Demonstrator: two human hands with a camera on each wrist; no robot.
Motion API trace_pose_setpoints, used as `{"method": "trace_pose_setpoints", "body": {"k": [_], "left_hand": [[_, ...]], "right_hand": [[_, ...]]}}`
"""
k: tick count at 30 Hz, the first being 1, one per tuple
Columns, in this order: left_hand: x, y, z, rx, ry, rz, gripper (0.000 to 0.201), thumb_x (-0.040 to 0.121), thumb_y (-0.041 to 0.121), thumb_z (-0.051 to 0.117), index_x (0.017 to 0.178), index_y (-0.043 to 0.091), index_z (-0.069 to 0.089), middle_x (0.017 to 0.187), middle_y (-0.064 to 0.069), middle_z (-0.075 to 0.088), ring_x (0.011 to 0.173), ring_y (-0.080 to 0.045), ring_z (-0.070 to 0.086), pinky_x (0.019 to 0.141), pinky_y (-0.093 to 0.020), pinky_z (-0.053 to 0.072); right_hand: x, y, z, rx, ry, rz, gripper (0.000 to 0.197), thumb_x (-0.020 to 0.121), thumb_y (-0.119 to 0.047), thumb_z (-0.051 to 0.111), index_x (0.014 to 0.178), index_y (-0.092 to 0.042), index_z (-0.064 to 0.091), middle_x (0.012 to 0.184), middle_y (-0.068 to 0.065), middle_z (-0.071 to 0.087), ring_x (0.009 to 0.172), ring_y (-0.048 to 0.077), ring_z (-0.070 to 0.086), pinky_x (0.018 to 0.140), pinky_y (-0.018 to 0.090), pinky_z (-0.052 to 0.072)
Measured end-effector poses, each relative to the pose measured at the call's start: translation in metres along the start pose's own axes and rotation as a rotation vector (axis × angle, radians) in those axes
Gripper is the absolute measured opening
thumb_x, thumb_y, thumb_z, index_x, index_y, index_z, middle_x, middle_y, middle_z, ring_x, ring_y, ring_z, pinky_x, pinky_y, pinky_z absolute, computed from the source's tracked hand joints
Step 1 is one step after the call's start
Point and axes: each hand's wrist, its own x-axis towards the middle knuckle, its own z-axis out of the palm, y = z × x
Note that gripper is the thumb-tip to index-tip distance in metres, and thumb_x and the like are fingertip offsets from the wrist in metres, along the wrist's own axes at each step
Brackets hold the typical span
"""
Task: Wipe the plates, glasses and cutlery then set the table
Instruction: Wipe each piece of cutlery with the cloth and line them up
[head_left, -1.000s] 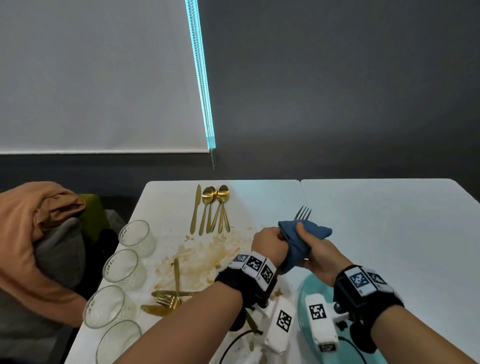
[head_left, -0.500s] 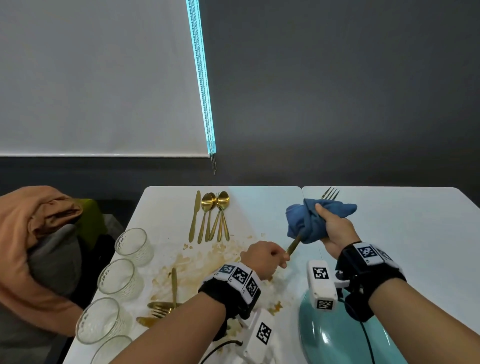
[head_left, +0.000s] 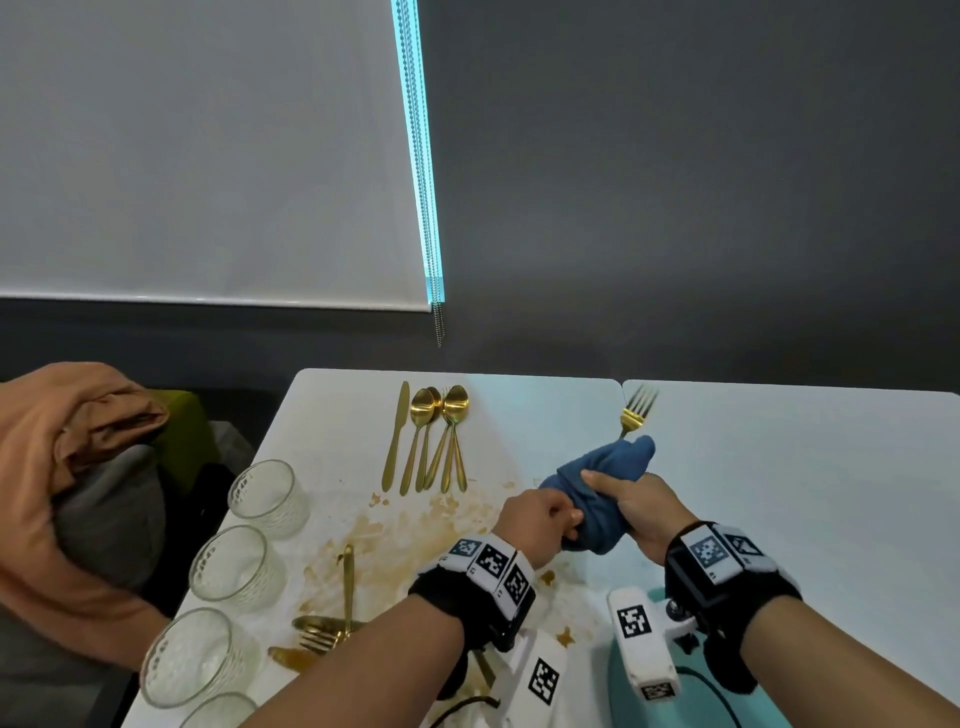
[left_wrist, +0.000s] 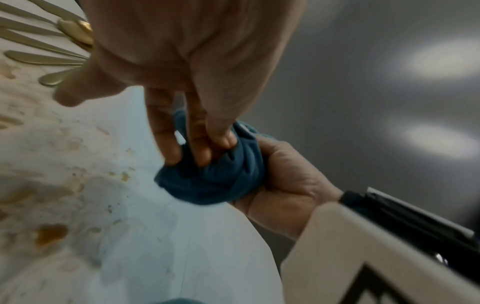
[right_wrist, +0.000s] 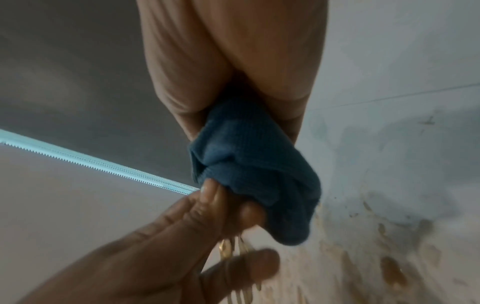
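Observation:
A gold fork (head_left: 635, 413) stands tilted above the white table (head_left: 779, 493), tines up and bare. A blue cloth (head_left: 602, 478) is bunched round its handle, which is hidden. My right hand (head_left: 623, 493) grips the cloth (right_wrist: 254, 164) round the fork. My left hand (head_left: 545, 519) pinches the handle's lower end, fingertips (left_wrist: 202, 156) pressed against the cloth (left_wrist: 221, 181). Both hands touch each other.
A gold knife (head_left: 396, 436) and spoons (head_left: 441, 426) lie in a row at the far side. Several glasses (head_left: 265, 496) line the left edge. Dirty gold cutlery (head_left: 332, 623) lies in brown stains (head_left: 405, 530). A teal plate (head_left: 696, 712) sits below my right wrist.
My right hand has slid the cloth down the fork handle, from near the tines back to my left hand. The bare handle between the hands is now covered.

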Motion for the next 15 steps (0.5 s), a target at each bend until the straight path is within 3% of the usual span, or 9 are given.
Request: {"method": "trace_pose_setpoints", "body": {"k": [2,3,5,6,8,10,12,15], "left_hand": [[0.007,0.000,-0.009,0.079,-0.149,-0.069,0.028,0.098,0.023,0.046,0.107,0.005,0.065,0.108,-0.016,0.069,0.086,-0.022,0.061,0.085,-0.035,0.052],[0.012,-0.001,-0.017,0.105,-0.188,-0.097,0.029,0.099,0.025,0.045,0.114,0.007,0.063,0.113,-0.015,0.068,0.086,-0.019,0.059,0.078,-0.032,0.052],[0.020,-0.002,-0.032,0.135,-0.134,-0.141,0.029,0.098,0.028,0.046,0.117,0.013,0.061,0.113,-0.011,0.068,0.083,-0.016,0.058,0.064,-0.022,0.047],[0.026,-0.004,-0.039,0.123,-0.048,-0.144,0.026,0.098,0.029,0.048,0.115,0.016,0.063,0.110,-0.010,0.069,0.084,-0.018,0.061,0.066,-0.022,0.046],[0.037,-0.009,-0.048,0.033,0.120,-0.121,0.021,0.095,0.027,0.052,0.109,0.019,0.066,0.104,-0.008,0.071,0.092,-0.020,0.066,0.081,-0.025,0.051],[0.048,-0.010,-0.053,-0.064,0.183,-0.097,0.019,0.093,0.025,0.055,0.105,0.019,0.068,0.102,-0.008,0.071,0.090,-0.019,0.065,0.091,-0.033,0.052],[0.057,-0.009,-0.057,-0.136,0.180,-0.090,0.019,0.093,0.022,0.055,0.105,0.016,0.068,0.105,-0.008,0.070,0.087,-0.018,0.062,0.089,-0.034,0.052],[0.068,-0.012,-0.064,-0.119,0.141,-0.102,0.024,0.094,0.017,0.052,0.112,0.013,0.066,0.115,-0.006,0.066,0.092,-0.016,0.057,0.081,-0.025,0.047]], "right_hand": [[0.006,-0.002,0.000,-0.171,0.016,0.002,0.017,0.081,-0.017,0.072,0.080,-0.004,0.060,0.096,0.021,0.067,0.093,0.033,0.064,0.086,0.042,0.053],[0.009,-0.003,0.000,-0.231,0.019,0.002,0.018,0.080,-0.018,0.072,0.079,-0.005,0.060,0.094,0.019,0.067,0.092,0.032,0.064,0.086,0.041,0.053],[0.016,-0.005,0.002,-0.304,-0.001,0.005,0.019,0.080,-0.018,0.073,0.078,-0.007,0.058,0.091,0.018,0.067,0.091,0.032,0.064,0.087,0.041,0.053],[0.018,-0.007,0.003,-0.332,-0.031,0.009,0.019,0.079,-0.018,0.074,0.079,-0.007,0.058,0.091,0.017,0.067,0.091,0.031,0.064,0.086,0.041,0.052],[0.021,-0.011,0.009,-0.395,-0.130,0.016,0.021,0.077,-0.017,0.075,0.083,-0.005,0.060,0.090,0.016,0.067,0.088,0.029,0.064,0.085,0.039,0.052],[0.023,-0.016,0.020,-0.466,-0.235,0.013,0.025,0.075,-0.015,0.077,0.089,-0.001,0.063,0.096,0.017,0.068,0.091,0.029,0.065,0.087,0.039,0.052],[0.026,-0.021,0.032,-0.500,-0.302,0.005,0.027,0.073,-0.014,0.078,0.093,-0.002,0.065,0.101,0.018,0.069,0.096,0.030,0.066,0.090,0.040,0.053],[0.033,-0.027,0.047,-0.494,-0.351,0.001,0.023,0.075,-0.013,0.077,0.092,-0.004,0.065,0.103,0.018,0.069,0.095,0.029,0.065,0.091,0.041,0.053]]}}
